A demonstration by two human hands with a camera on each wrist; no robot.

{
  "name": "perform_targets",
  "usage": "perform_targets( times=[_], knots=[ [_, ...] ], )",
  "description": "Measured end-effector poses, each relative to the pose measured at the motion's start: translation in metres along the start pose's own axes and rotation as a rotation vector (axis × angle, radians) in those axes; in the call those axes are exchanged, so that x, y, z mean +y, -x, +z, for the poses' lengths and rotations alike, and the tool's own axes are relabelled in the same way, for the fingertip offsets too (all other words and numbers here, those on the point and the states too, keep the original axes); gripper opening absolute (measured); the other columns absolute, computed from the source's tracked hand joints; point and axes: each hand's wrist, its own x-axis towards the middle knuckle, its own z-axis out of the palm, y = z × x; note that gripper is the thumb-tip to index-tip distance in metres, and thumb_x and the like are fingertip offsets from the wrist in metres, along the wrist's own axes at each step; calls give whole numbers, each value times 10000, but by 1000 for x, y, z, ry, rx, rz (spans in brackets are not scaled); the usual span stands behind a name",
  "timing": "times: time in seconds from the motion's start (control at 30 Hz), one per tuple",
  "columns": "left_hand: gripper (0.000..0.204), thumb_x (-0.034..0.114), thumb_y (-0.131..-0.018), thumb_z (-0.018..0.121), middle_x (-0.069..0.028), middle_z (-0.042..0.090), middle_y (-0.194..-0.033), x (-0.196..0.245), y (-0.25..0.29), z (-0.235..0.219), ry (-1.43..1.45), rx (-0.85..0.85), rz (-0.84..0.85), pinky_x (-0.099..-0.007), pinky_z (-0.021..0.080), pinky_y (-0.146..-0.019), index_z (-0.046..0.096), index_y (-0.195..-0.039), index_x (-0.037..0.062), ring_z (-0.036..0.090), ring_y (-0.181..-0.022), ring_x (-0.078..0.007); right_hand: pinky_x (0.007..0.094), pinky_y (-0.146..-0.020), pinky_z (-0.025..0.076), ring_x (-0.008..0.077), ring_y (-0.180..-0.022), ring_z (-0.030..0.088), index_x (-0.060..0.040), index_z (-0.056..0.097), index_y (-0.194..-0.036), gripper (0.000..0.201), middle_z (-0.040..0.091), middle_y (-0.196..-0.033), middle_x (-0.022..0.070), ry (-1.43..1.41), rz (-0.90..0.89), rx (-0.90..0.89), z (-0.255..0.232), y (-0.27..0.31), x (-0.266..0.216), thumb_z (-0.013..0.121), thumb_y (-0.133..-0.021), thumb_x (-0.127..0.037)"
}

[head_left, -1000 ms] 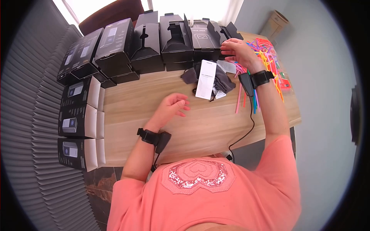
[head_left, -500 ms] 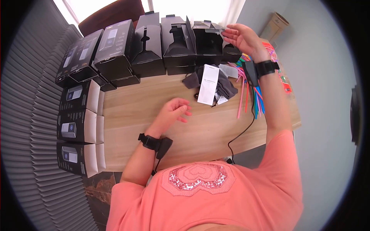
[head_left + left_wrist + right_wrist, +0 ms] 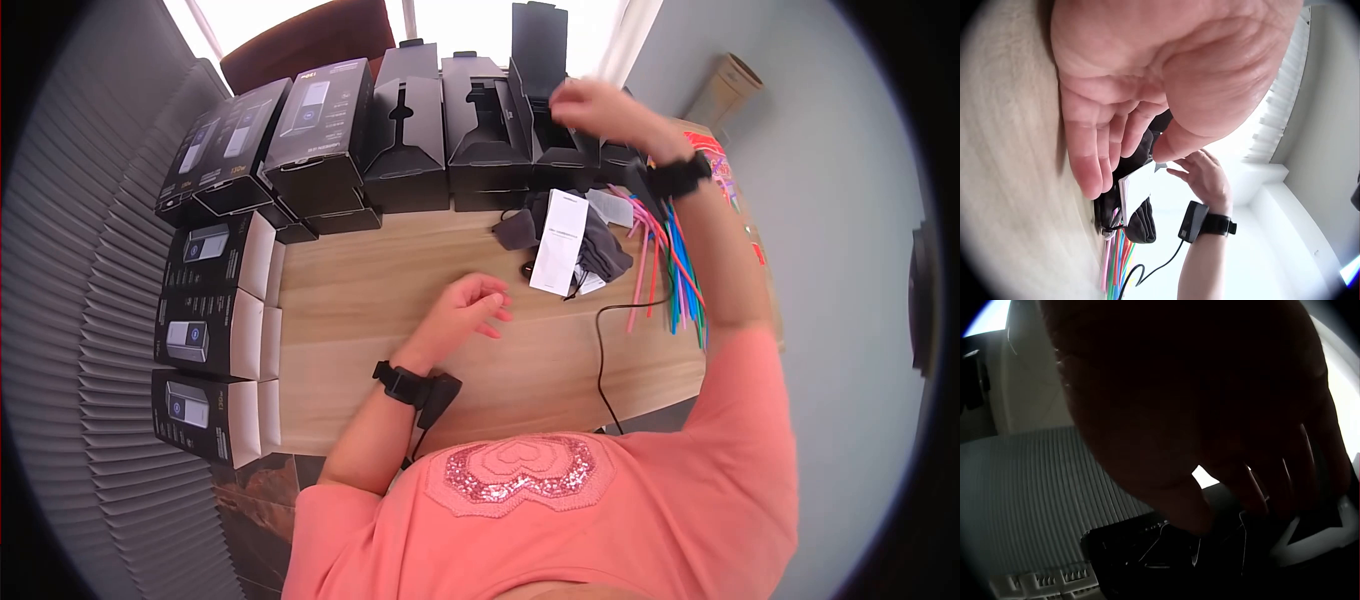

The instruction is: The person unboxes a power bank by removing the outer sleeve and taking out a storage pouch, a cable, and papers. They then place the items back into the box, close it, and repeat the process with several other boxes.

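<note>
The right hand (image 3: pixel 610 112) is over an open black box (image 3: pixel 566 150) in the back row, fingers bent downward by its raised flap (image 3: pixel 540 48). In the right wrist view the hand (image 3: pixel 1191 400) is dark, with a bright gap between thumb and fingers; contact with the box is unclear. The left hand (image 3: pixel 460 318) hangs loosely curled and holds nothing at the middle of the table; its palm (image 3: pixel 1166 62) fills the top of the left wrist view. Between the hands lie a white leaflet (image 3: pixel 560 240) and dark grey cloth pouches (image 3: pixel 605 250).
Several black boxes (image 3: pixel 405 140) line the back edge, and more (image 3: pixel 205 330) are stacked at the left. Colourful straws (image 3: pixel 680 280) lie at the right, beside red packaging (image 3: pixel 705 145). A black cable (image 3: pixel 600 350) crosses the tabletop (image 3: pixel 370 270).
The fifth back box's lid has swung up and now stands upright, its inside exposed. The right hand has moved over that box with its fingers more bent. The left hand has barely moved.
</note>
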Motion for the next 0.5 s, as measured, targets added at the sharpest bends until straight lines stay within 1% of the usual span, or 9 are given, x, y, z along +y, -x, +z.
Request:
perform_targets(
  times=[0.03,0.1,0.13,0.17,0.23,0.33,0.5],
  knots=[
    [285,187,-1019,546,-97,627,-1123,-1,-1,0,-3,-1,6,-330,586,-763,559,-1243,12,662,-995,-196,384,-823,538,295,-924,683,12,647,-1154,406,716,-978,150,171,-109,-11,16,13,4,641,-919,-320],
    [285,189,-1020,543,-98,626,-1123,-2,-2,1,-6,-7,8,-331,588,-759,557,-1242,9,662,-992,-197,421,-879,527,358,-1006,670,32,624,-1201,442,707,-1057,200,401,-21,-94,35,43,-17,629,-925,-314],
    [286,188,-1021,540,-100,626,-1121,0,-1,2,-10,-2,7,-333,589,-758,556,-1241,7,662,-992,-197,426,-938,508,388,-1089,635,17,621,-1236,451,677,-1176,204,438,94,-219,42,45,-19,612,-940,-323],
    [286,188,-1022,538,-103,626,-1119,1,-1,2,-15,2,6,-334,590,-756,556,-1241,5,662,-992,-198,408,-1000,481,365,-1184,597,15,595,-1280,502,609,-1313,205,449,73,-213,49,53,-18,585,-961,-373],
    [286,190,-1023,537,-103,625,-1119,1,-1,1,-20,4,4,-335,590,-756,555,-1240,5,662,-992,-198,401,-1035,461,352,-1249,557,20,563,-1322,561,542,-1402,201,454,99,-163,55,64,-24,555,-977,-422],
    [290,194,-1024,536,-104,625,-1119,0,0,2,-28,8,6,-336,590,-755,554,-1243,5,663,-991,-200,397,-1045,453,346,-1268,545,26,539,-1344,592,530,-1416,198,477,99,-169,58,66,-22,546,-980,-440],
    [295,196,-1021,543,-107,631,-1127,3,1,3,-24,38,-3,-337,590,-756,560,-1249,9,665,-986,-201,388,-1050,450,347,-1265,545,24,550,-1336,575,535,-1408,200,431,102,-133,61,65,-19,557,-976,-424]
  ],
)
